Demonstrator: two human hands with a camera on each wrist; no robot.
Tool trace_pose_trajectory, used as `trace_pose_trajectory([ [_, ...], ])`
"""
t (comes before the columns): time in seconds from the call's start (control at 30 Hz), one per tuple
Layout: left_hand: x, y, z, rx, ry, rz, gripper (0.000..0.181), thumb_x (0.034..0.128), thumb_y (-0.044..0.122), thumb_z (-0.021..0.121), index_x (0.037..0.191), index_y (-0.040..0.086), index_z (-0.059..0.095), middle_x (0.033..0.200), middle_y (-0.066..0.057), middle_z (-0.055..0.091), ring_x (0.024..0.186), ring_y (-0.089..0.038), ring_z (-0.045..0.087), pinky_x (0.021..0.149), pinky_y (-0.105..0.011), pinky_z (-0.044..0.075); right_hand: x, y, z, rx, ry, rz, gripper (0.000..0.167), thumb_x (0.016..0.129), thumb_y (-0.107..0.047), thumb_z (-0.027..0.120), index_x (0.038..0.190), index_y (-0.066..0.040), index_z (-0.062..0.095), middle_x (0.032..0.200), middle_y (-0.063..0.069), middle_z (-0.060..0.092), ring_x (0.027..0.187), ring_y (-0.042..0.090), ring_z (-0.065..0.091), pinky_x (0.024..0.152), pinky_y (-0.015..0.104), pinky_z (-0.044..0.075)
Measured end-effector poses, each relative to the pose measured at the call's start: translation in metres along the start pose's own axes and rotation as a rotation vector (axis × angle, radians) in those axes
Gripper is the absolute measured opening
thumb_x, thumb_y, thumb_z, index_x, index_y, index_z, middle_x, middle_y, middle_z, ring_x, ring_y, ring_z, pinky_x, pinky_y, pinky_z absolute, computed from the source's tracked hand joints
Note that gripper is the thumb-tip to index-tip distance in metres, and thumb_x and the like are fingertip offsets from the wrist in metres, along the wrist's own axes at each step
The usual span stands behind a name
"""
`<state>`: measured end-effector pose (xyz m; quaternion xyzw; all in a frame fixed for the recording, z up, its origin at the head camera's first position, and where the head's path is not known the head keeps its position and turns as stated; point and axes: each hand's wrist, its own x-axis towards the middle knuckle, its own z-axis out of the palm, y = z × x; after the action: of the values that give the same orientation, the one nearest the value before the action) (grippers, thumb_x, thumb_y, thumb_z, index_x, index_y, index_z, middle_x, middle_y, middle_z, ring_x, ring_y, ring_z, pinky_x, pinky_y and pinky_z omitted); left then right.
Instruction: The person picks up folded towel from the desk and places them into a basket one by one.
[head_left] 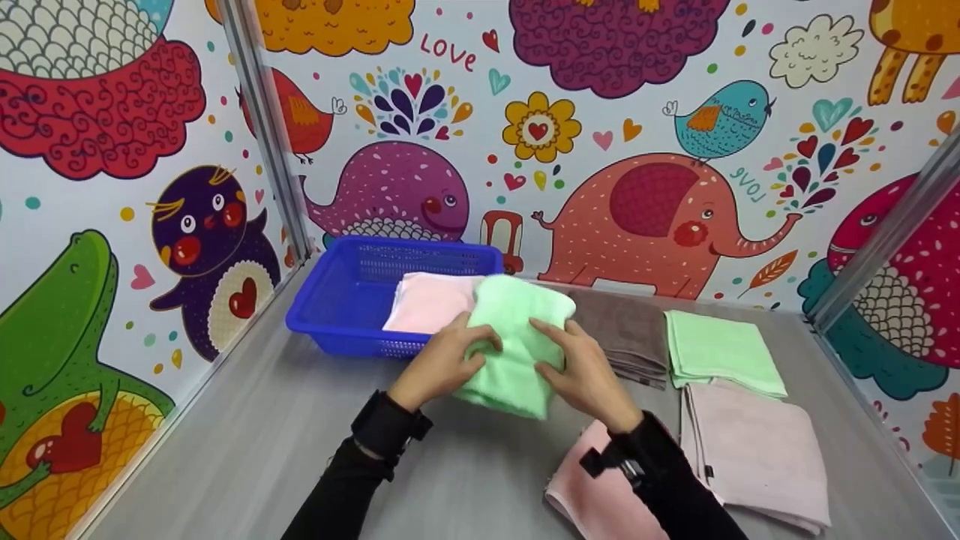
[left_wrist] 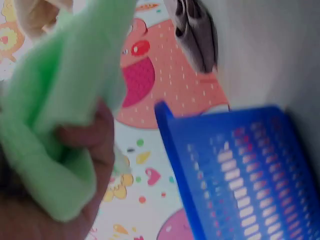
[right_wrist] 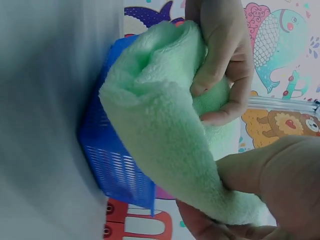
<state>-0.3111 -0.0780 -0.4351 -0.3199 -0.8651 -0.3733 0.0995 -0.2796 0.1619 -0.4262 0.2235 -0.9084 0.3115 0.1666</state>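
Observation:
A folded light green towel [head_left: 517, 345] is held up above the table, just right of the blue basket [head_left: 330, 330]. My left hand [head_left: 442, 364] grips its left side, the thumb and fingers curled on the cloth. On the right side, my right hand [head_left: 589, 371] pinches the same towel [right_wrist: 160, 130] between thumb and fingers. The right wrist view shows both hands on the cloth, its folded layers bulging open at one end. Inside the basket lies a folded pink towel [head_left: 431, 300].
Right of the hands lie a folded brown towel [head_left: 626, 334], another green towel [head_left: 724, 351] and a pale pink towel [head_left: 757, 446]. A pink towel [head_left: 600, 487] lies partly under the right forearm. Patterned panels with metal posts [head_left: 274, 150] surround the grey table [head_left: 247, 442].

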Motion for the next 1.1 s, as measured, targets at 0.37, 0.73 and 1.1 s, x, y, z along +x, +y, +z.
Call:
trace_pose_trajectory([
  [0.37,0.022,-0.038,-0.024,0.096,0.208,-0.049,0.061,0.0831,-0.003,0.060,0.143,0.012,0.063,0.134,-0.021,0.053,0.081,-0.027,0.052,0.073,-0.042,0.051,0.075,0.003,0.023,0.029,0.144,-0.076,0.042,0.090,0.001,0.076,0.130,-0.013,0.074,0.109,0.016,0.066,0.084,0.023,0.055,0.072,0.033,0.044],
  [0.73,0.025,-0.079,-0.032,0.265,0.308,-0.159,0.062,0.0928,-0.009,0.054,0.151,0.013,0.055,0.151,-0.030,0.044,0.098,-0.043,0.063,0.095,-0.060,0.048,0.124,0.010,0.066,0.143,0.064,-0.031,0.044,0.093,0.002,0.070,0.137,-0.002,0.066,0.123,0.025,0.063,0.100,0.029,0.058,0.087,0.041,0.050],
  [1.1,0.022,-0.100,-0.027,0.330,0.280,-0.258,0.058,0.0911,-0.015,0.051,0.144,0.006,0.061,0.153,-0.027,0.045,0.082,-0.040,0.060,0.089,-0.058,0.051,0.136,0.007,0.101,-0.070,-0.089,0.128,0.040,0.096,-0.002,0.069,0.136,-0.006,0.068,0.143,0.023,0.056,0.126,0.039,0.061,0.102,0.050,0.054],
])
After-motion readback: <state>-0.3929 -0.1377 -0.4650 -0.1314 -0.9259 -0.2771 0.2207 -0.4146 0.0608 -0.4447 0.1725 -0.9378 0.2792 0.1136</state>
